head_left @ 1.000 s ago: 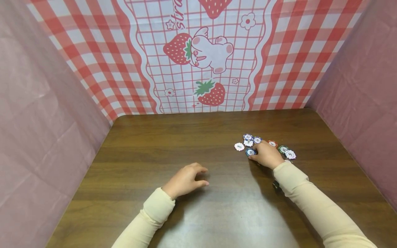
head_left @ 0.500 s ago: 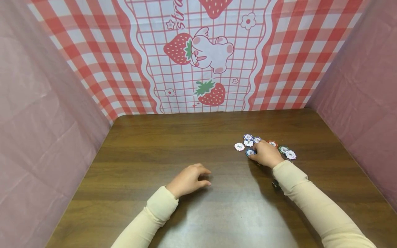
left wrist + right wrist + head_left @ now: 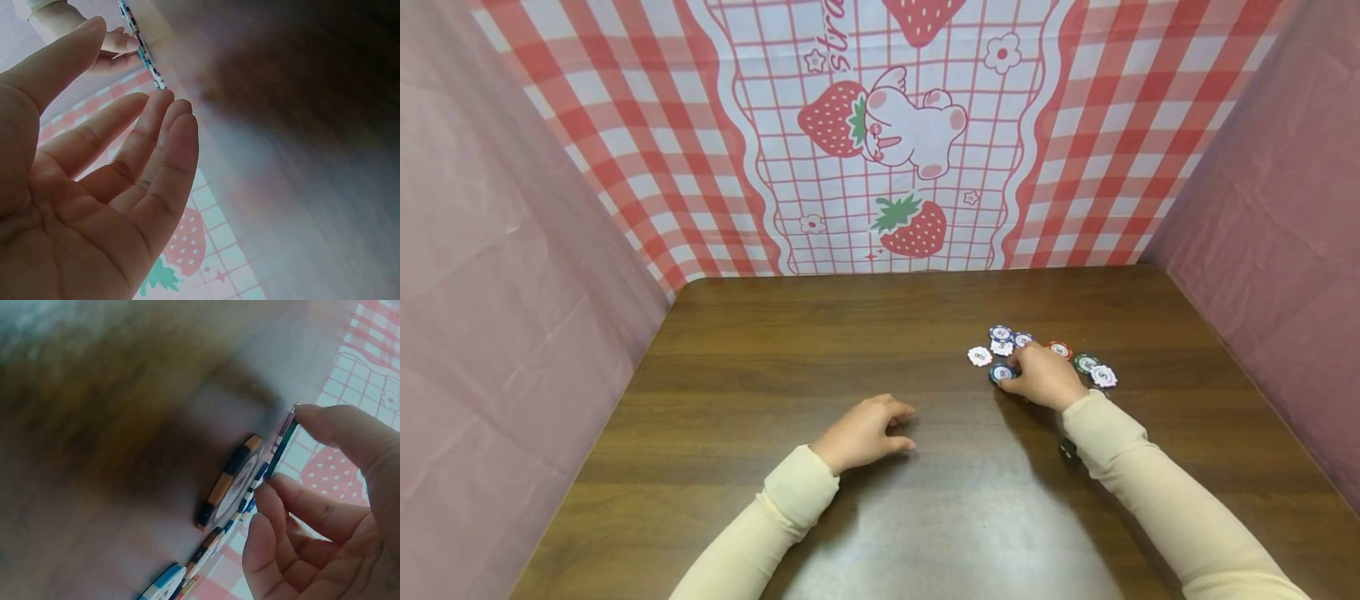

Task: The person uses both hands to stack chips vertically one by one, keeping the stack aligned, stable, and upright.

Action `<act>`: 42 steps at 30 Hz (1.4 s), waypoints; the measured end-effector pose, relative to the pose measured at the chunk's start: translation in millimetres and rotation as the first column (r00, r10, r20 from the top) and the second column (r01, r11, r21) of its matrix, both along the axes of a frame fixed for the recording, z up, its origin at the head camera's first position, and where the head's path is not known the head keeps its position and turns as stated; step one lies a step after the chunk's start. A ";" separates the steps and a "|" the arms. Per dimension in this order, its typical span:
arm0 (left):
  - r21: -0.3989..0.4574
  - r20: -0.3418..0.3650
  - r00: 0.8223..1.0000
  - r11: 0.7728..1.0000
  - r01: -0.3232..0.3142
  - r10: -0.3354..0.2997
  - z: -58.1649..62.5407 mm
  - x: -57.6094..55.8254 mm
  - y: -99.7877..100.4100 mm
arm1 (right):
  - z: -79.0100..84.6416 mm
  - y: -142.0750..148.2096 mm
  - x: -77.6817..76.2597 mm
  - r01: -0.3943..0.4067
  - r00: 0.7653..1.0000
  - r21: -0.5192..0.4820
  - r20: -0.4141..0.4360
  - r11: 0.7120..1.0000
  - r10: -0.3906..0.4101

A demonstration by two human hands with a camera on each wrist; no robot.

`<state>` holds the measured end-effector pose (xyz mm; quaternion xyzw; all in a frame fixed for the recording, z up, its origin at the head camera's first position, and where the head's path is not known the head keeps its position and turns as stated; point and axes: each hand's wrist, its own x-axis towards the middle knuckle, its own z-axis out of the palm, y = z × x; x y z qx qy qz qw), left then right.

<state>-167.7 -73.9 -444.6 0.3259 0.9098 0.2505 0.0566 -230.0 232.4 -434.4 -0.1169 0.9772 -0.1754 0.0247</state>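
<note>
My right hand (image 3: 1047, 377) pinches a dark blue-green poker chip (image 3: 1001, 373) by its edge, between thumb and forefinger. In the right wrist view that chip (image 3: 285, 447) shows edge-on near the thumb tip, with a second, purple-and-white edge along it. Left of and beyond the fingers lie a white chip (image 3: 980, 357), a blue chip (image 3: 1000, 333) overlapping another white one, and a second blue chip (image 3: 1023, 340). My left hand (image 3: 863, 433) hovers low over the table, fingers loosely bent and holding nothing; its palm (image 3: 81, 237) shows in the left wrist view.
Right of my right hand lie a red chip (image 3: 1060, 349), a green chip (image 3: 1086, 363) and a white chip (image 3: 1103, 376). An orange-and-black chip (image 3: 231, 484) stands out in the right wrist view. Cloth walls enclose the wooden table (image 3: 820, 333) behind and at both sides.
My right hand has drawn the blue-green chip slightly left and nearer to me. My left hand has drifted a little to the right. The other visible chips lie as before.
</note>
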 end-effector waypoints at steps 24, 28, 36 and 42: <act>0.056 0.066 0.998 0.998 -0.026 0.022 -0.6 -6.6 3.9 | -5.6 -27.5 15.2 -0.185 0.981 -0.329 -0.112 0.926 0.156; 0.062 0.058 0.998 0.998 -0.018 0.014 0.6 -7.1 4.1 | -6.4 -32.6 18.5 -0.226 0.974 -0.376 -0.110 0.899 0.199; 0.067 0.040 0.999 0.997 -0.026 0.023 1.1 -7.7 6.2 | -6.8 -43.4 25.1 -0.287 0.958 -0.385 -0.095 0.877 0.271; 0.041 0.057 0.997 0.998 -0.047 0.044 2.7 -7.8 9.6 | -9.7 -51.7 29.5 -0.321 0.947 -0.360 -0.096 0.876 0.307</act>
